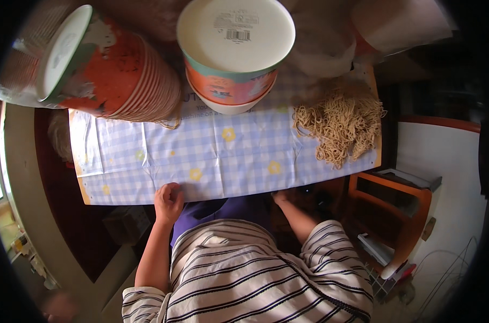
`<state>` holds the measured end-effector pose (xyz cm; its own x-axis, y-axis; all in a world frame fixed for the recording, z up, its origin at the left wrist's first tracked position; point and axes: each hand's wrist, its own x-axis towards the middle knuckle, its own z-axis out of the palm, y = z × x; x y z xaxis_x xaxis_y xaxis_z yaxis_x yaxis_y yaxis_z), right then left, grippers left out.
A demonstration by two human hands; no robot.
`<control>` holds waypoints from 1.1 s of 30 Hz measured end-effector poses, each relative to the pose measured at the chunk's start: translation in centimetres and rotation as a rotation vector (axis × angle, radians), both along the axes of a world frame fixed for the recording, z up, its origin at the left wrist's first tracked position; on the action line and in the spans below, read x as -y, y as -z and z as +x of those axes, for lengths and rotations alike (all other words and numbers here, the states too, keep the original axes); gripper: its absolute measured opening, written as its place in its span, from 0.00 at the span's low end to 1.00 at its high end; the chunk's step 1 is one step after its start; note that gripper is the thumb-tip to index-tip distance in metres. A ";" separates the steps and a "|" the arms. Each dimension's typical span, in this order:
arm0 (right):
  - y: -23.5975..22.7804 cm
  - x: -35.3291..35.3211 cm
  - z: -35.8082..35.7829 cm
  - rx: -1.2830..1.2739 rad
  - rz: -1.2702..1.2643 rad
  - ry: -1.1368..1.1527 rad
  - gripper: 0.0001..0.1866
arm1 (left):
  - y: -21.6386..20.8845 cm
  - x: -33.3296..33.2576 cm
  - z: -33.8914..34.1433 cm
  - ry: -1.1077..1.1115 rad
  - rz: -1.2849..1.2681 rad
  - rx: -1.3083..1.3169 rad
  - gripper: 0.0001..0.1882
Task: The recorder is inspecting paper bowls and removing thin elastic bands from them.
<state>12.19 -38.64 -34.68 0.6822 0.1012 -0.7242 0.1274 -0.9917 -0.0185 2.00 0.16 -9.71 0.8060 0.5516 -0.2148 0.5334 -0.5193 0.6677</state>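
Left hand (pixel 169 203) has fingers curled together by the cloth (pixel 180 148); the right hand (pixel 280 197) I cannot tell. Beyond the fingers, tubs (pixel 112 70) sit already nested; cords (pixel 338 126) lie loose, untouched.

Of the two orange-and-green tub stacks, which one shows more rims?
The left stack, on the person's left: many rims show, packed closely together, while the middle stack shows only a few.
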 end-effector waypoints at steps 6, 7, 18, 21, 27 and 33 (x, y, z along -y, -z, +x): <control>-14.8 -5.4 3.6 -0.550 0.132 -0.389 0.22 | -0.7 -0.3 -0.1 0.050 -0.069 0.048 0.11; -16.0 -5.5 3.9 -0.491 0.093 -0.572 0.17 | -0.6 -0.5 0.2 0.056 -0.071 0.068 0.11; -49.1 -17.0 17.6 0.172 0.886 -0.401 0.10 | -1.1 -2.3 -0.1 0.110 -0.178 -0.032 0.14; -52.3 -20.1 17.9 0.629 0.997 -0.420 0.18 | -0.3 -2.6 -0.1 0.119 -0.229 -0.076 0.16; -47.8 -23.3 19.2 0.933 0.932 -0.610 0.27 | -0.4 -2.8 0.8 0.109 -0.300 -0.071 0.15; -46.2 -24.7 20.9 1.004 1.029 -0.569 0.16 | -1.9 -2.9 2.1 0.078 -0.377 0.002 0.17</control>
